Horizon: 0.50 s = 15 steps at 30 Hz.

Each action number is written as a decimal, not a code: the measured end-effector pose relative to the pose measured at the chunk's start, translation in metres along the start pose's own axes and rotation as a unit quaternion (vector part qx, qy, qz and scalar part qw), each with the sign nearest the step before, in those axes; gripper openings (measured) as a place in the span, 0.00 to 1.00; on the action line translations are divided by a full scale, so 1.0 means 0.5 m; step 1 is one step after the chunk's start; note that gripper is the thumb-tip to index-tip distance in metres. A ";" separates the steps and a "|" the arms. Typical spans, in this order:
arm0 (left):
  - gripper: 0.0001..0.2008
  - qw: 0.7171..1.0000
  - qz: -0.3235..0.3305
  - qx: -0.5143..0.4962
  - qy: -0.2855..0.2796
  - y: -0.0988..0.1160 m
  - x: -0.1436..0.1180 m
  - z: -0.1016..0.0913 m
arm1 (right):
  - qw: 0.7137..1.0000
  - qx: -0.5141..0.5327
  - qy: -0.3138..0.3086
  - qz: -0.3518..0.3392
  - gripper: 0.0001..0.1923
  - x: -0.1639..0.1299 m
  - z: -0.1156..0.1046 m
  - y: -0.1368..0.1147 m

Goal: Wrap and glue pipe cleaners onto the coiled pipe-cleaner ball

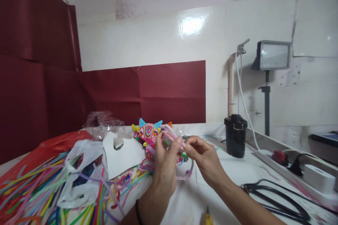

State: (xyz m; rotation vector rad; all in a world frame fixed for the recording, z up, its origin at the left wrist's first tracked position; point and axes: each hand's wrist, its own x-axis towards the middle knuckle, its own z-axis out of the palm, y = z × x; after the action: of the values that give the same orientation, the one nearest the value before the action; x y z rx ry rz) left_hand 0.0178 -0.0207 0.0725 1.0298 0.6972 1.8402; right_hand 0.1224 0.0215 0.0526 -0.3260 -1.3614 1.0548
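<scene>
My left hand (167, 160) is closed around a pink-and-white striped piece of pipe cleaners (170, 134) with some green in it. My right hand (202, 156) pinches the right end of this same piece between thumb and fingertips; the exact spot is partly hidden. A pale pink pipe cleaner loop (186, 175) hangs below the hands. Just behind my left hand stands a colourful pipe cleaner creature (148, 130) with blue horns and orange eyes. Its lower part is covered by my hand.
Many loose pipe cleaners (34, 193) and a white plastic bag (81, 182) lie at left, beside a white cut sheet (123, 154). At right are a black lidded cup (236, 136), a power strip (285, 172) and a coiled black cable (277, 200). A yellow-handled tool (208, 218) lies in front.
</scene>
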 end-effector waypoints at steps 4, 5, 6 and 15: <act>0.22 1.000 0.003 0.003 0.005 0.000 0.001 0.000 | 1.000 -0.007 -0.007 0.001 0.14 -0.001 0.001 0.001; 0.23 1.000 0.004 0.003 0.007 0.000 0.001 0.001 | 1.000 -0.010 -0.008 0.001 0.14 -0.001 0.001 0.001; 0.24 1.000 0.004 0.003 0.009 0.000 0.002 0.001 | 1.000 -0.012 -0.009 0.001 0.14 0.000 0.001 0.002; 0.26 1.000 0.020 0.002 0.012 -0.009 0.013 -0.010 | 0.999 -0.024 -0.023 0.007 0.12 0.003 -0.008 0.010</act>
State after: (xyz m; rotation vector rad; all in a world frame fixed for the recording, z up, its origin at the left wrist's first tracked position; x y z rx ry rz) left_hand 0.0137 -0.0129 0.0688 1.0325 0.6999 1.8901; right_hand 0.1237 0.0265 0.0489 -0.3479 -1.4279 1.0476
